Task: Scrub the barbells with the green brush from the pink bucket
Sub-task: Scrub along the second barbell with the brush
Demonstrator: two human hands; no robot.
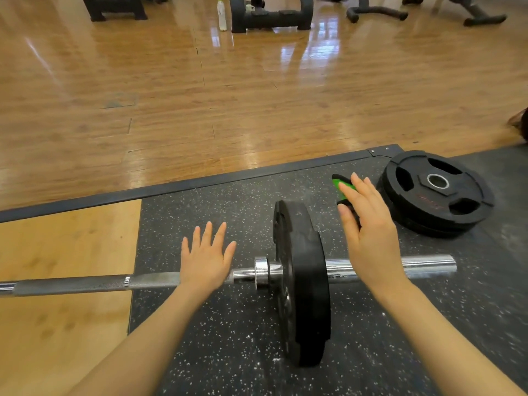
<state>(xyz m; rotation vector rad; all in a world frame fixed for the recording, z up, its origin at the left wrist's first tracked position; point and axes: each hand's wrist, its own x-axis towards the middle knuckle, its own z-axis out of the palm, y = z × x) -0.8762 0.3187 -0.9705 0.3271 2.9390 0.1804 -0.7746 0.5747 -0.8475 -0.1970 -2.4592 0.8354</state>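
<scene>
A steel barbell [85, 284] lies left to right across the floor in front of me. One black plate [303, 281] stands on its chrome sleeve [428, 264]. My left hand [204, 261] hovers flat over the bar just left of the collar, fingers spread and holding nothing. Beyond the plate, my right hand [368, 224] holds the green brush [341, 182] between thumb and fingers. Only the brush's green and black tip shows past the fingertips. No pink bucket is in view.
A stack of loose black plates [437, 192] lies flat at the right on the speckled rubber mat [214, 212]. A wooden platform panel [65, 267] is at the left. Far off on the wood floor stand a bottle [221, 14] and black machine bases [271, 17].
</scene>
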